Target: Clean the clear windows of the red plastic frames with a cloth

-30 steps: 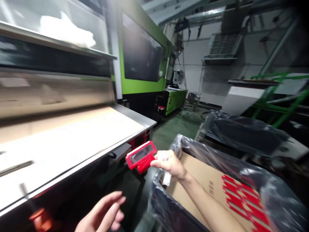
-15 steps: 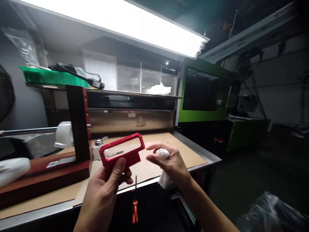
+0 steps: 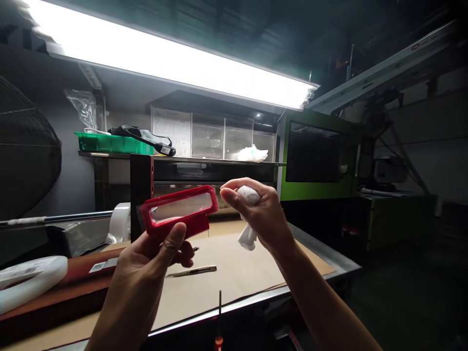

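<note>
My left hand (image 3: 157, 263) grips a red plastic frame (image 3: 186, 225) by its lower left part, thumb on the near face. The frame is long with cut corners, and a clear window (image 3: 183, 207) fills its opening. To its right, my right hand (image 3: 265, 214) is closed around a crumpled white cloth or tissue (image 3: 248, 195), whose tail hangs below the palm. Thumb and forefinger meet close to the frame's right end; whether they touch it I cannot tell. Below lies a slim metal tool (image 3: 193, 271), perhaps a knife or tweezers, on the brown board (image 3: 234, 263).
An orange-handled screwdriver (image 3: 219, 336) is at the bench's front edge. A dark red stand (image 3: 142, 190) with a white roll (image 3: 120, 222) is at left, near a translucent ring-shaped roll (image 3: 32, 278). A green tray (image 3: 109, 143) sits on the shelf. A green machine (image 3: 314, 156) stands right.
The view has tilted up and turned slightly left. Both hands are higher in the picture, and the red frame's window now faces me more. The right thumb and forefinger have closed together.
</note>
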The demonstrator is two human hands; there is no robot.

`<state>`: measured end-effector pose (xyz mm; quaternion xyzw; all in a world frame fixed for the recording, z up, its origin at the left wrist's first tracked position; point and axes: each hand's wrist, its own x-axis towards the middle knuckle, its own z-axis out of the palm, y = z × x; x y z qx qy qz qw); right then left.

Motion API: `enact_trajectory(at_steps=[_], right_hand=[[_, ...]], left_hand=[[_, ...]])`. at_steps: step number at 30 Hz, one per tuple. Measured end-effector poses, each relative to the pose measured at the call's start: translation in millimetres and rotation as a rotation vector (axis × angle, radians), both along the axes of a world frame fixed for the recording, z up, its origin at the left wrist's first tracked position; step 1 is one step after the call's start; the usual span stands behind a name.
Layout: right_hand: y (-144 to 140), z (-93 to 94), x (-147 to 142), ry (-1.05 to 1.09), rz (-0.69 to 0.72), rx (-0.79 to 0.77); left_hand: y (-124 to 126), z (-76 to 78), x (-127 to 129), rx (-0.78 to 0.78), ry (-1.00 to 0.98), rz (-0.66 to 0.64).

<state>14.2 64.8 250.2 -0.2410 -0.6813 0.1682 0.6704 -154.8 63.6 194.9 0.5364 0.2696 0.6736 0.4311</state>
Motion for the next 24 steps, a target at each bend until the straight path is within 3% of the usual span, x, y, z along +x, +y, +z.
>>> enact_trajectory(at_steps=[13,20,24], right_hand=[[-6,12.7,-3,0.023,0.078,-0.019],[-7,14.9,-2,-0.005,0.058,-0.012],[-8,14.3,-4,-0.054,-0.034,0.016]], left_hand=[[-7,4.3,-3,0.005,0.135,0.049],[-8,3.1,-5,-0.018,0.129,0.038],[-9,7.1,0,-0.003,0.083,0.028]])
